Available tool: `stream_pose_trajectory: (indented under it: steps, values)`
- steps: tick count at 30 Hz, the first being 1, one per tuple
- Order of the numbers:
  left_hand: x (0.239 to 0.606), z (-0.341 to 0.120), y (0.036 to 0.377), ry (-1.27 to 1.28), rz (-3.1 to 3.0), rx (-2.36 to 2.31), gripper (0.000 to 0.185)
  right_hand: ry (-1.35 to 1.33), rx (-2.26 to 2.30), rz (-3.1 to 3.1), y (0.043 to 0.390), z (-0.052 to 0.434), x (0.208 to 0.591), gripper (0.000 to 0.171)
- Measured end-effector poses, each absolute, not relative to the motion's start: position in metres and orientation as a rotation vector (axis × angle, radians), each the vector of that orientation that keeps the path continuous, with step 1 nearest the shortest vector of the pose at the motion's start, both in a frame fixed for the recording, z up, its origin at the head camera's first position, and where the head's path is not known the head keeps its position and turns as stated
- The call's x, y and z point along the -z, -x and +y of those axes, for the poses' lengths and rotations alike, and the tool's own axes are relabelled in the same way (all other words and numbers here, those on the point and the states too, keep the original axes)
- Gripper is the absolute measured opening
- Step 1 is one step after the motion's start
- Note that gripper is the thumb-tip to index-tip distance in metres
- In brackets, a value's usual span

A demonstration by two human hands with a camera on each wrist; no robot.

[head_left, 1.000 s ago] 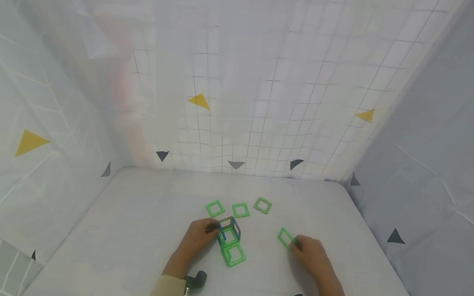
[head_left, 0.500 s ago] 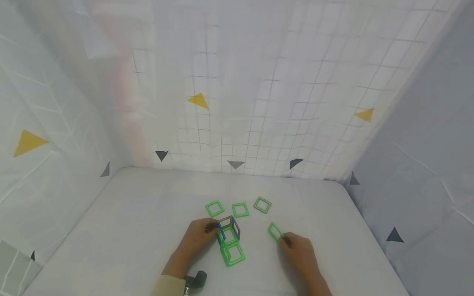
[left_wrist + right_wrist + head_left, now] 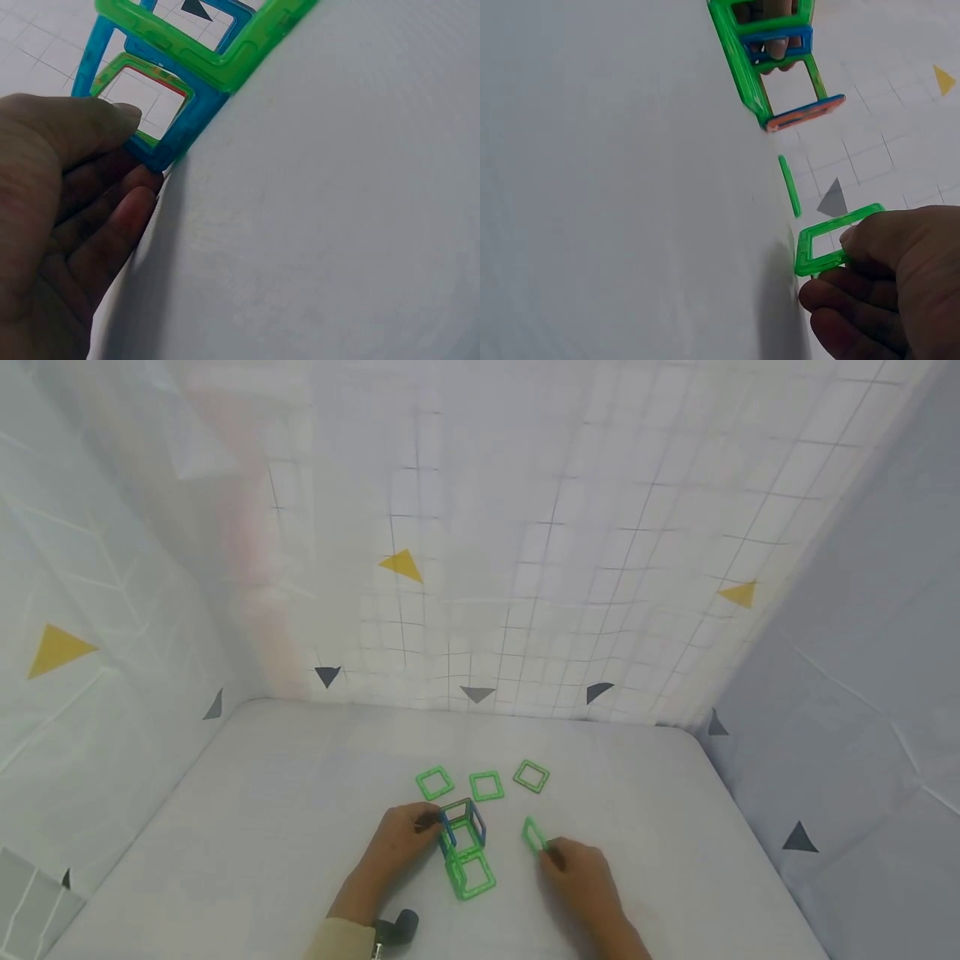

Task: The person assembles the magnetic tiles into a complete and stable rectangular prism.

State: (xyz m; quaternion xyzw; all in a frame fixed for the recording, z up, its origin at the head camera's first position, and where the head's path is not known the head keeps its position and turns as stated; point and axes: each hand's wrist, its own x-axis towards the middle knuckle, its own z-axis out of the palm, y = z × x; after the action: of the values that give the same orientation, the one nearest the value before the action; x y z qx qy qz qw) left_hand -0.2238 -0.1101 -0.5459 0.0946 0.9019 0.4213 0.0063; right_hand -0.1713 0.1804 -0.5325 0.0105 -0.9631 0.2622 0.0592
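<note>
Item: left hand (image 3: pixel 401 842), fingers curled, pinched the blue upright frame (image 3: pixel 161 146) at the left side of a part-built cube (image 3: pixel 463 832) of blue and green square frames; thumb on the frame's edge, other fingers below it against the white table (image 3: pixel 262 827). The cube stood open at the top, nothing inside it but bare table seen through its frames; a flat green panel (image 3: pixel 472 872) lay joined to its near side. Item: right hand (image 3: pixel 581 877), pinching one loose green square frame (image 3: pixel 534 835) by its near corner, held tilted on edge, just right of the cube and apart from it. Beyond both grips, three green squares (image 3: pixel 487 785) lay flat in a row, not touching each other.
</note>
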Motion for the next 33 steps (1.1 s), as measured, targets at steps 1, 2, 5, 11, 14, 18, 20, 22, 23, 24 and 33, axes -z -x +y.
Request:
stream_pose_trajectory:
  steps: [1,2,5,11,14,18,20,22,23,24,33]
  values:
    - [0.546,-0.110,0.224,-0.300,2.825,-1.315,0.023,-0.038,-0.797,-2.922,0.171,0.178,0.532,0.011]
    - [0.547,-0.110,0.224,-0.306,2.829,-1.311,0.023,-0.047,-0.791,-2.926,0.170,0.177,0.532,0.010]
    - [0.547,-0.110,0.224,-0.313,2.834,-1.301,0.023,-0.069,-0.790,-2.931,0.168,0.171,0.532,0.009]
    - [0.545,-0.110,0.223,-0.304,2.832,-1.300,0.024,-0.152,-0.762,-2.925,0.165,0.161,0.530,0.007]
    - [0.546,-0.110,0.223,-0.315,2.835,-1.303,0.024,-0.177,-0.771,-2.937,0.163,0.157,0.530,0.006]
    - [0.548,-0.110,0.223,-0.333,2.839,-1.311,0.023,-0.211,-0.794,-2.953,0.160,0.152,0.531,0.005]
    - [0.548,-0.111,0.224,-0.333,2.842,-1.313,0.023,-0.241,-0.798,-2.949,0.159,0.149,0.530,0.005]
    - [0.547,-0.110,0.223,-0.329,2.840,-1.318,0.023,-0.278,-0.811,-2.934,0.158,0.147,0.530,0.005]
    - [0.547,-0.110,0.223,-0.334,2.843,-1.321,0.023,-0.295,-0.822,-2.923,0.158,0.145,0.530,0.004]
    - [0.547,-0.110,0.223,-0.341,2.844,-1.324,0.022,-0.313,-0.836,-2.914,0.157,0.144,0.530,0.004]
    - [0.544,-0.109,0.222,-0.304,2.816,-1.336,0.024,-0.437,-0.966,-2.852,0.154,0.138,0.536,0.005]
